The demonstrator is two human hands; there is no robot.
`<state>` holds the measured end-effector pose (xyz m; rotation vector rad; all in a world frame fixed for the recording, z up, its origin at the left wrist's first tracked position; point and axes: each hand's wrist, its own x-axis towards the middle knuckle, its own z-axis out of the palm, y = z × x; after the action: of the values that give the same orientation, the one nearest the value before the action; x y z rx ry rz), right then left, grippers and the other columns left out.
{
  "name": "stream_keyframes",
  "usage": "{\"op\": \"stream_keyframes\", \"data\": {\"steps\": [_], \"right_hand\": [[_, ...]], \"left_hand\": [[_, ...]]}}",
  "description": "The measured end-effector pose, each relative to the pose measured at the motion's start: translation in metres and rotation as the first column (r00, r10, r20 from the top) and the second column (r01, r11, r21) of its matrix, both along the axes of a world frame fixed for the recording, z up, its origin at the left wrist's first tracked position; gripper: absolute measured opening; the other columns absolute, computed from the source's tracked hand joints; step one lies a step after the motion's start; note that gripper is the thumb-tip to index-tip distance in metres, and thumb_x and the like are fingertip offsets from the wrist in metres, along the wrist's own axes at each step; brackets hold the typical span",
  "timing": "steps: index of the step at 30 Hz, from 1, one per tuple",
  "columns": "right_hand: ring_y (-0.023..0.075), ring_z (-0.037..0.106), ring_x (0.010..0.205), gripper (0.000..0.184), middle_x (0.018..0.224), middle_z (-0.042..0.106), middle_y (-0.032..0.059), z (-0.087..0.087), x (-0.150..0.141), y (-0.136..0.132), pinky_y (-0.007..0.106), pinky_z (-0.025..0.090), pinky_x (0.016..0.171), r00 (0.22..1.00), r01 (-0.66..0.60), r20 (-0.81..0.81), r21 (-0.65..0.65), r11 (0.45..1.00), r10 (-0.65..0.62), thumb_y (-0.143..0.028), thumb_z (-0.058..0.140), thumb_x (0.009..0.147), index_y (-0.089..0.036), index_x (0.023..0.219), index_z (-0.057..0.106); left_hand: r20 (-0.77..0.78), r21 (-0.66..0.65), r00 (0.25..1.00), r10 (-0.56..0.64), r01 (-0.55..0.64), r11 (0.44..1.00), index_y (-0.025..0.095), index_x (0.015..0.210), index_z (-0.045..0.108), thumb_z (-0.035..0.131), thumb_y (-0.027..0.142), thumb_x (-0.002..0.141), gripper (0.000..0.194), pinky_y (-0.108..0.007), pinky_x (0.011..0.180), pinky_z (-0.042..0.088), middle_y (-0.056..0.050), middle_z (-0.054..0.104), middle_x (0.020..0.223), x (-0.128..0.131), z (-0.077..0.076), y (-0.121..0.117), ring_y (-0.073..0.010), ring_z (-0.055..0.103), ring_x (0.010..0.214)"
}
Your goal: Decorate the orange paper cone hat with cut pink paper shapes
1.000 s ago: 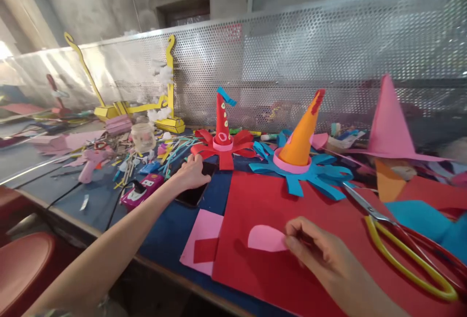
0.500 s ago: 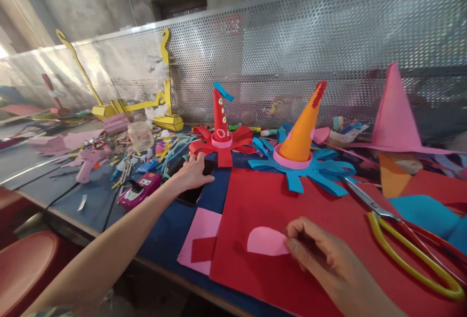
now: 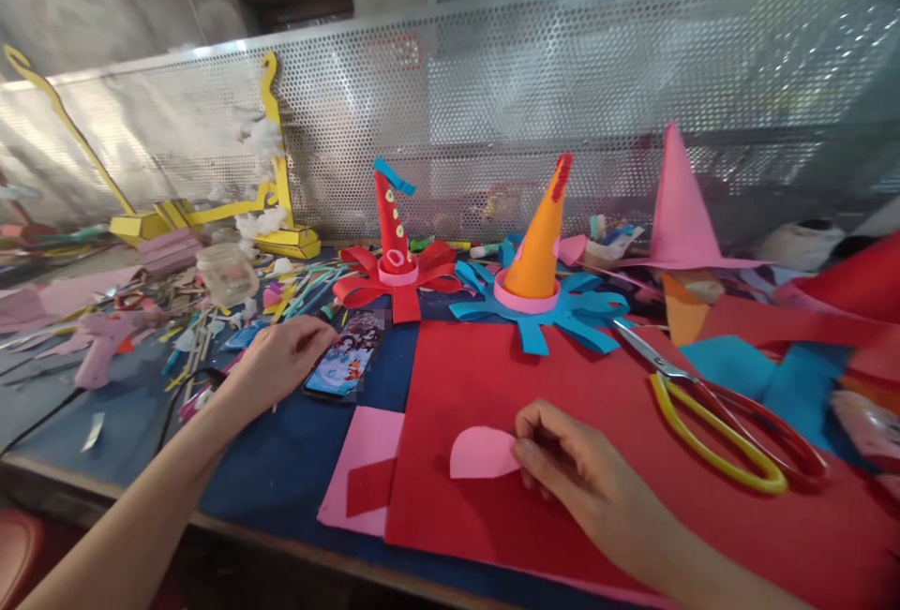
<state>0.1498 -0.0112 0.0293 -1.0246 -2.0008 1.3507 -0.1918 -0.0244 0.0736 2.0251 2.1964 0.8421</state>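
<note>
My right hand (image 3: 573, 474) pinches a small pink half-round paper piece (image 3: 482, 453) that lies on a large red paper sheet (image 3: 562, 376). My left hand (image 3: 277, 362) hovers just left of a phone (image 3: 344, 364) with a lit screen, fingers loosely curled and holding nothing that I can see. Behind the phone stand a red paper cone hat (image 3: 394, 245) on red petals and an orange cone hat (image 3: 538, 249) on blue petals.
Yellow-handled scissors (image 3: 703, 404) lie on the red sheet at the right. A pink witch hat (image 3: 679, 207) stands behind them. A pink sheet with a red square (image 3: 362, 469) sits near the table edge. A jar (image 3: 225, 273), sticks and scraps crowd the left; a perforated metal screen (image 3: 562, 104) backs the table.
My left hand has drawn back to the left off the phone, whose screen is now lit. The view has shifted right. My right hand still holds the pink piece.
</note>
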Motion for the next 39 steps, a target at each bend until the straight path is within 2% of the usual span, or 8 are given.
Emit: {"op": "stream_keyframes", "data": {"steps": [5,11,17,23,28,32,36,39], "right_hand": [[0.0117,0.042,0.063,0.025,0.067,0.045,-0.0046,0.002,0.001,-0.002,0.024,0.036,0.058,1.000,-0.006,-0.008,-0.002,1.000,0.006,-0.042,0.041,0.094,-0.022,0.079,0.041],[0.0117,0.043,0.063,0.023,0.068,0.045,-0.0045,0.004,-0.003,-0.003,0.025,0.035,0.058,1.000,-0.020,0.004,0.018,1.000,0.020,-0.038,0.041,0.095,-0.022,0.079,0.041],[0.0116,0.043,0.062,0.024,0.066,0.047,-0.0039,0.006,-0.003,-0.003,0.025,0.036,0.058,1.000,-0.007,0.008,0.028,1.000,0.007,-0.038,0.041,0.094,-0.021,0.077,0.041],[0.0115,0.043,0.061,0.023,0.065,0.048,-0.0039,0.005,-0.002,-0.003,0.024,0.036,0.056,1.000,-0.004,0.020,0.041,0.999,0.003,-0.037,0.041,0.094,-0.021,0.078,0.040],[0.0116,0.043,0.062,0.023,0.066,0.046,-0.0047,0.003,-0.001,-0.003,0.025,0.035,0.057,0.999,-0.021,0.036,0.041,0.999,0.019,-0.038,0.040,0.095,-0.022,0.078,0.040],[0.0118,0.043,0.061,0.023,0.066,0.045,-0.0047,0.004,-0.003,-0.002,0.025,0.035,0.057,0.999,-0.019,0.048,0.050,0.999,0.017,-0.038,0.040,0.094,-0.022,0.078,0.040],[0.0119,0.044,0.061,0.023,0.067,0.046,-0.0043,0.005,-0.004,-0.001,0.025,0.036,0.058,0.998,-0.014,0.057,0.063,0.998,0.011,-0.038,0.041,0.094,-0.022,0.078,0.040],[0.0119,0.044,0.061,0.023,0.066,0.046,-0.0043,0.004,-0.003,-0.001,0.025,0.036,0.057,0.998,-0.007,0.055,0.054,0.999,0.004,-0.038,0.040,0.094,-0.022,0.078,0.040]], "left_hand": [[-0.096,-0.034,0.991,-0.096,0.093,0.995,0.021,0.096,0.049,0.033,0.043,0.091,0.027,-0.035,0.089,0.042,-0.006,0.065,0.105,-0.001,-0.016,-0.016,-0.0224,0.056,0.101],[-0.323,-0.069,0.928,-0.188,0.175,0.982,0.019,0.104,0.054,0.027,0.035,0.092,0.034,-0.044,0.093,0.041,-0.013,0.059,0.113,-0.001,-0.036,-0.006,-0.0267,0.051,0.105],[-0.228,0.076,0.973,-0.023,0.041,0.996,0.018,0.127,0.041,0.031,0.037,0.090,0.043,-0.047,0.098,0.037,-0.011,0.055,0.127,0.005,-0.018,0.023,-0.0278,0.049,0.113],[0.007,0.127,0.998,0.060,-0.060,0.990,0.022,0.113,0.047,0.031,0.044,0.091,0.035,-0.038,0.095,0.042,-0.004,0.067,0.108,0.010,-0.010,-0.004,-0.0228,0.058,0.106],[-0.063,0.064,0.998,0.029,-0.025,0.998,0.022,0.101,0.056,0.027,0.045,0.092,0.038,-0.036,0.095,0.041,-0.007,0.059,0.119,0.006,-0.030,-0.025,-0.0230,0.056,0.109],[-0.128,-0.061,0.987,-0.096,0.089,0.994,0.020,0.114,0.052,0.030,0.043,0.092,0.038,-0.037,0.096,0.041,-0.008,0.062,0.116,0.005,-0.042,-0.013,-0.0227,0.055,0.111],[-0.216,-0.109,0.961,-0.172,0.151,0.982,0.020,0.129,0.045,0.033,0.041,0.090,0.045,-0.045,0.097,0.041,-0.011,0.056,0.128,0.008,-0.034,0.017,-0.0288,0.045,0.124],[-0.209,0.037,0.973,-0.098,0.108,0.993,0.014,0.135,0.037,0.031,0.040,0.091,0.051,-0.045,0.104,0.032,-0.014,0.046,0.138,0.011,-0.017,0.028,-0.0275,0.039,0.129]]}}
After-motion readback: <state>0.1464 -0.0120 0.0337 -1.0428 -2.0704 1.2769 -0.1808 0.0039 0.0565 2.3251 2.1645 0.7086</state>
